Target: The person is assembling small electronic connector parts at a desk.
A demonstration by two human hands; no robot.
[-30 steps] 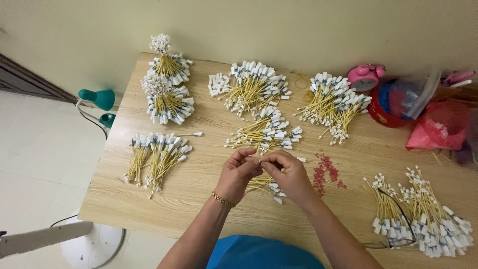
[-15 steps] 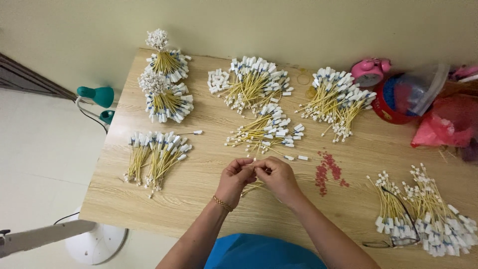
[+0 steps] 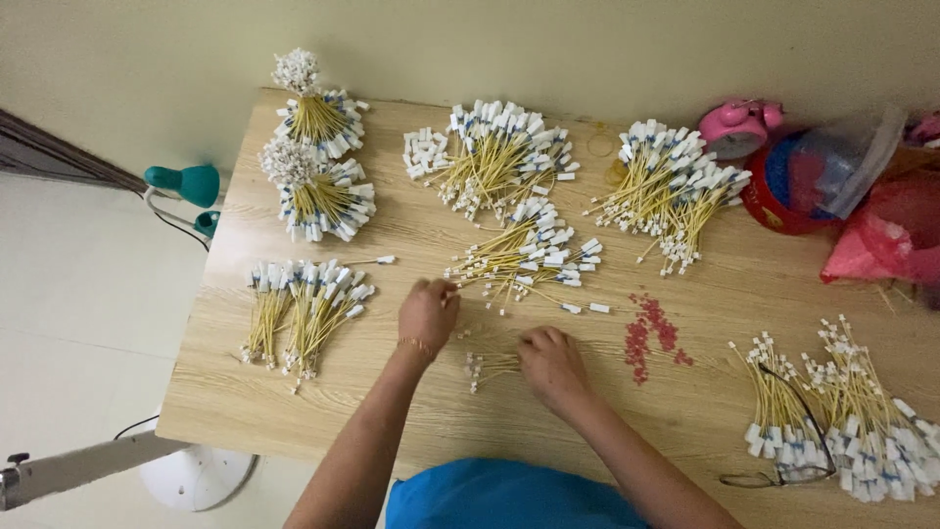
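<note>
Many thin yellow wires with white end connectors lie in piles on a wooden table (image 3: 685, 411). My left hand (image 3: 428, 313) has its fingers curled at the left tip of the middle pile (image 3: 524, 257), pinching at a wire there. Lower down, my right hand (image 3: 553, 367) rests on the table with its fingers closed over one end of a small bundle of wires (image 3: 485, 367), which sticks out to the left. A gold bracelet circles my left wrist.
Tied bundles (image 3: 318, 201) lie at the back left, a sorted row (image 3: 304, 309) to the left, and more piles at the back (image 3: 494, 157), (image 3: 671, 186) and front right (image 3: 842, 411). Red bands (image 3: 648, 333), pink clock (image 3: 736, 125), red bags (image 3: 881, 230), teal lamp (image 3: 186, 183).
My hands were together over the small bundle. They have separated: the left hand moved up and left to the middle pile, and the right hand stayed low on the bundle.
</note>
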